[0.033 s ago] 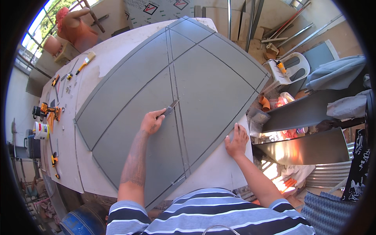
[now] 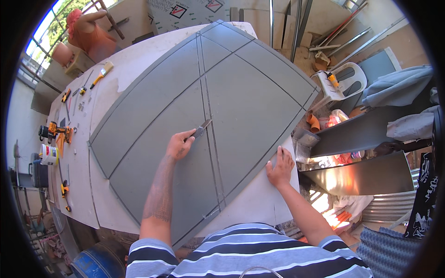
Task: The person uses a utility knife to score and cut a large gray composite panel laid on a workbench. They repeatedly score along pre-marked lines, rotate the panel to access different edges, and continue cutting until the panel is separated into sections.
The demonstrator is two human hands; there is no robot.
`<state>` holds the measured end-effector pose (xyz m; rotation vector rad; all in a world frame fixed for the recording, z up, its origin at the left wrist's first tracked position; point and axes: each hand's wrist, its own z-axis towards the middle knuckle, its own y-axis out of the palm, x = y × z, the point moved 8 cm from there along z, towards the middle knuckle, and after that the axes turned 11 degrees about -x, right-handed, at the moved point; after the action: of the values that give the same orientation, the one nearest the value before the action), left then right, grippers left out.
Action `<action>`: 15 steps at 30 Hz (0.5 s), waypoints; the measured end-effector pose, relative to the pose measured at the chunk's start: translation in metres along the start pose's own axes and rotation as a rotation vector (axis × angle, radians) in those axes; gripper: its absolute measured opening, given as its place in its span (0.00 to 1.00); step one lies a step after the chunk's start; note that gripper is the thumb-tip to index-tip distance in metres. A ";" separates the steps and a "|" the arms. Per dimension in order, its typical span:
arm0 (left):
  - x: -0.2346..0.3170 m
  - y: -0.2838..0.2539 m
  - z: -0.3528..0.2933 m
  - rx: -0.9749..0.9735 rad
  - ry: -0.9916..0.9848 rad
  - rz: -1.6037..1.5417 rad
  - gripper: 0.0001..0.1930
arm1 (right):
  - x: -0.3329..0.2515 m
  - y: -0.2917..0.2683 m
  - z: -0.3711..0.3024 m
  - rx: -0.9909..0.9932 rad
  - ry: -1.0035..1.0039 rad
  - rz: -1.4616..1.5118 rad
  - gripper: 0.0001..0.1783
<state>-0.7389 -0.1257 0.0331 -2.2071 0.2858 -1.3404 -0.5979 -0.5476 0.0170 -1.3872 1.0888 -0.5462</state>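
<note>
A large grey panel (image 2: 153, 120), scored with dark grooves, lies diagonally over the white table. My left hand (image 2: 180, 144) is closed round the dark handle of a flat-bladed knife (image 2: 200, 130). Its blade tip meets the double groove (image 2: 208, 127) that runs down the panel's middle. Whether it is a putty knife or a cutter I cannot make out. My right hand (image 2: 281, 167) rests with fingers spread at the panel's right edge, partly over the white tabletop, holding nothing.
Along the table's left lie a paintbrush (image 2: 102, 75), a cordless drill (image 2: 58, 132), a white tub (image 2: 48, 154) and several small tools. Another person (image 2: 88, 32) is at the far left. On the right stand a white plastic chair (image 2: 345, 81) and a bent dark sheet (image 2: 364, 173).
</note>
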 end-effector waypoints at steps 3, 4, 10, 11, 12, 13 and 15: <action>-0.002 -0.011 0.007 0.153 -0.010 -0.173 0.22 | -0.002 -0.003 0.002 0.049 -0.042 0.008 0.47; -0.001 -0.010 0.011 0.171 -0.019 -0.165 0.22 | 0.000 -0.002 0.001 0.039 -0.031 0.007 0.47; -0.014 -0.001 0.041 0.211 0.025 -0.091 0.22 | -0.001 -0.002 -0.002 0.056 -0.040 0.001 0.46; -0.019 0.002 0.042 0.170 0.011 -0.114 0.22 | -0.001 -0.003 0.000 0.059 -0.051 -0.006 0.46; -0.021 0.006 0.041 0.124 -0.002 -0.134 0.22 | -0.001 -0.002 0.000 0.062 -0.057 -0.010 0.47; -0.021 0.010 0.036 0.098 0.000 -0.113 0.22 | 0.000 0.000 -0.001 0.062 -0.050 -0.023 0.47; -0.022 0.014 0.013 0.058 0.003 -0.067 0.22 | 0.001 0.001 -0.001 0.063 -0.049 -0.046 0.47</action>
<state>-0.7364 -0.1234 0.0041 -2.1844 0.1735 -1.3697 -0.5987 -0.5485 0.0160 -1.3658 0.9950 -0.5726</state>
